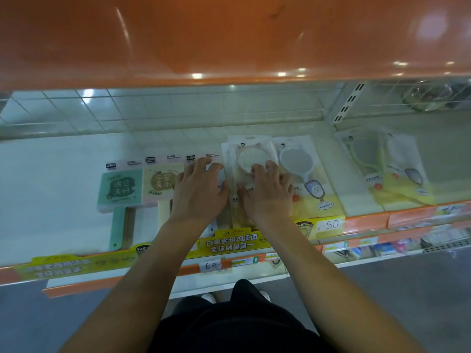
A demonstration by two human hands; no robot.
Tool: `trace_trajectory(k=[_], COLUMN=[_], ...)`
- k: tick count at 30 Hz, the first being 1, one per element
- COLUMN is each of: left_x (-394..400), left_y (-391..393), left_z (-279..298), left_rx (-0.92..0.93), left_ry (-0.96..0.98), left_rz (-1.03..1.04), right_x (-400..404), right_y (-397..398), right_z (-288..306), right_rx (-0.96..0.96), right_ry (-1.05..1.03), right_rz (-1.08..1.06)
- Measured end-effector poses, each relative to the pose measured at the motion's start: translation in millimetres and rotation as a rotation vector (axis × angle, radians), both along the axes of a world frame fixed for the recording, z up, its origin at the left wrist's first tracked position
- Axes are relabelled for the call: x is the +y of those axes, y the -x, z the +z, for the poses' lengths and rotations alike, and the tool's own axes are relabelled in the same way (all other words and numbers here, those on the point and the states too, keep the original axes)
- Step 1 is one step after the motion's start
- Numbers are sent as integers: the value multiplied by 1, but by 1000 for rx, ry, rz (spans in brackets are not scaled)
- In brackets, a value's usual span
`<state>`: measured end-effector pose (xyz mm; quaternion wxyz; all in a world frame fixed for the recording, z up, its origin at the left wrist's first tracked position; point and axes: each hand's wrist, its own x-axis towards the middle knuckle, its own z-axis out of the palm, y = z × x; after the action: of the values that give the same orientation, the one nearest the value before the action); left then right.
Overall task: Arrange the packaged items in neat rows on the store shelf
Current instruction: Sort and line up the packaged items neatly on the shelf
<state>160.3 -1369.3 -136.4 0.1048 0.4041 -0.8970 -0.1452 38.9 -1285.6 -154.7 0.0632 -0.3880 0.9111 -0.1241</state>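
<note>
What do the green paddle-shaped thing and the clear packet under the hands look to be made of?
Green mirror: probably matte moulded plastic, judging by its even colour and thick edge. Pink mirror packet: thin glossy plastic film over card, since the item shows through and it glints.

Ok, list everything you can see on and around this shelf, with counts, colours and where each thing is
Paddle mirrors: two in full view, green and cream, shelf left; a third hidden under the left hand.
Round mirror packs: pink under the hands, white beside it, green and one more far right.
Shelf: one, white with an orange edge.
Price tags: "5.0" yellow, "6" white, front edge.
Upper shelf: orange, overhead.
Hands: left and right, fingers spread, pressing on packs at centre.
</note>
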Motion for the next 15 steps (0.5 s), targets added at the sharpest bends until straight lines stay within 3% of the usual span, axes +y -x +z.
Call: trace_trajectory(k=[15], left_x=[2], left_y=[-1], left_z=[2], left_rx=[-13], left_ry=[-8], left_rz=[-6], right_x=[6], right_y=[-16], right_z=[-1], right_rx=[-5], right_ry=[-97], right_rz=[46])
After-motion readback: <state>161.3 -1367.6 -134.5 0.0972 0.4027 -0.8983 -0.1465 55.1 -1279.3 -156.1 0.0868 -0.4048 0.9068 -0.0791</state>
